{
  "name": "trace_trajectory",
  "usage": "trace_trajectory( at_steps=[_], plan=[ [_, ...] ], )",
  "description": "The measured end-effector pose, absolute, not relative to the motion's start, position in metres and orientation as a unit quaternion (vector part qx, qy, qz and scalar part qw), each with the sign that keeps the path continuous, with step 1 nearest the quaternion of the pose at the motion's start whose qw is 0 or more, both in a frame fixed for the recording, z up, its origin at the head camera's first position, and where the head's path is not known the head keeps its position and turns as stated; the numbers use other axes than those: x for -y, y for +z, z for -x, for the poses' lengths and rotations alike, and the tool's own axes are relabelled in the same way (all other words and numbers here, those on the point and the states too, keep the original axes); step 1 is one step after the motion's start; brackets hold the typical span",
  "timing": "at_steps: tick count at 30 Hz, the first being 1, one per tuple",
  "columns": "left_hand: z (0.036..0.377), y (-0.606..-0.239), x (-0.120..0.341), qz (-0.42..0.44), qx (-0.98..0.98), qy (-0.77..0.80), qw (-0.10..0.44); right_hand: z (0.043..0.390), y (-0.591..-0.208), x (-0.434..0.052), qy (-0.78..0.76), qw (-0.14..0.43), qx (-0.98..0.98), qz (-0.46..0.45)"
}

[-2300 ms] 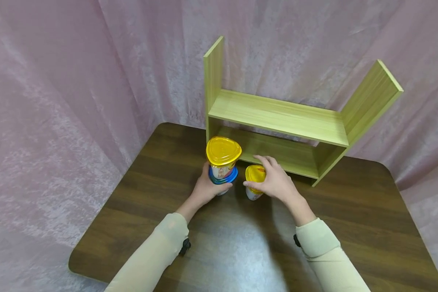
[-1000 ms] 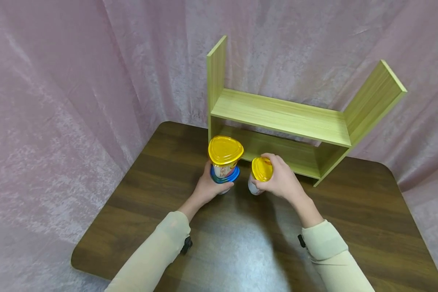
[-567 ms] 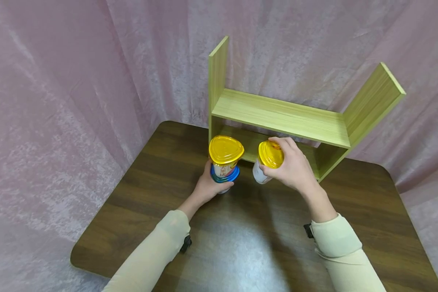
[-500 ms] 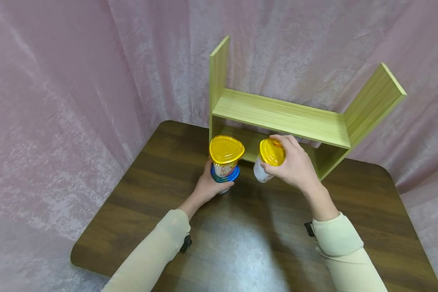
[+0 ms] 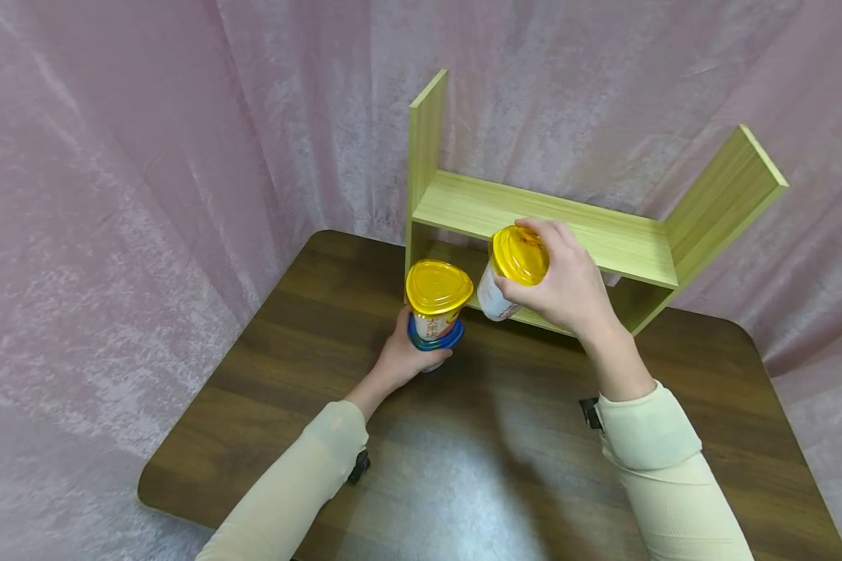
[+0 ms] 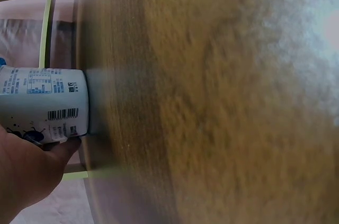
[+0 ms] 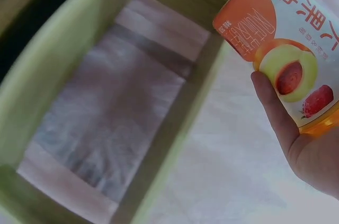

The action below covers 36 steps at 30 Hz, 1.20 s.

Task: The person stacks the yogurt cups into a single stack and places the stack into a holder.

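Note:
My left hand [image 5: 401, 357] grips a blue-lidded yogurt cup [image 5: 454, 336], which stands upright on the table. A yellow-lidded yogurt cup [image 5: 438, 288] is stacked on top of it. In the left wrist view, the lower cup's white side [image 6: 47, 99] shows a barcode, with the thumb below. My right hand [image 5: 571, 284] holds another yellow-lidded yogurt cup [image 5: 494, 298] around its lid end, tilted and raised off the table in front of the shelf. Peach and raspberry pictures mark this cup [image 7: 312, 28] in the right wrist view.
A pale wooden two-tier shelf [image 5: 547, 224] with tall side panels stands at the back of the brown table [image 5: 252, 405]. Pink curtains [image 5: 147, 156] hang behind and to the left. The shelf's frame [image 7: 175, 144] fills much of the right wrist view.
My right hand took hold of the separate yellow-lidded yogurt cup and lifted it off the table, up to the shelf's front. My left hand stays on the stack.

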State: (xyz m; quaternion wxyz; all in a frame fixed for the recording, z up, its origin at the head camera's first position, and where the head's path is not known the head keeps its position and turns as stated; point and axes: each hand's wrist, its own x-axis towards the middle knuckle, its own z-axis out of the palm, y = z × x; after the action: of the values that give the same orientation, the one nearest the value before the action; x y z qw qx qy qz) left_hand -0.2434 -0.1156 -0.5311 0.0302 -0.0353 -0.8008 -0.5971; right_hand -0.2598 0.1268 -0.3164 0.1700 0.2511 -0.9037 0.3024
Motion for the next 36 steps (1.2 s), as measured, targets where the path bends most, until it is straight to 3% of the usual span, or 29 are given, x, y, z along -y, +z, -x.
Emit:
trace_trajectory(
  at_steps=[16,25,36],
  plan=[
    [0.245,-0.53,0.119,0.038,0.811,-0.583,0.021,0.265,-0.27,-0.082,0.334,0.166,0.877,-0.303],
    [0.242,-0.529,0.116,0.026,0.801,-0.598,0.011,0.266,-0.269,-0.055,0.308,0.125,0.888,-0.319],
    [0.242,-0.528,0.117,0.021,0.797,-0.603,0.003,0.267,-0.276,-0.044,0.276,0.116,0.897,-0.327]
  ],
)
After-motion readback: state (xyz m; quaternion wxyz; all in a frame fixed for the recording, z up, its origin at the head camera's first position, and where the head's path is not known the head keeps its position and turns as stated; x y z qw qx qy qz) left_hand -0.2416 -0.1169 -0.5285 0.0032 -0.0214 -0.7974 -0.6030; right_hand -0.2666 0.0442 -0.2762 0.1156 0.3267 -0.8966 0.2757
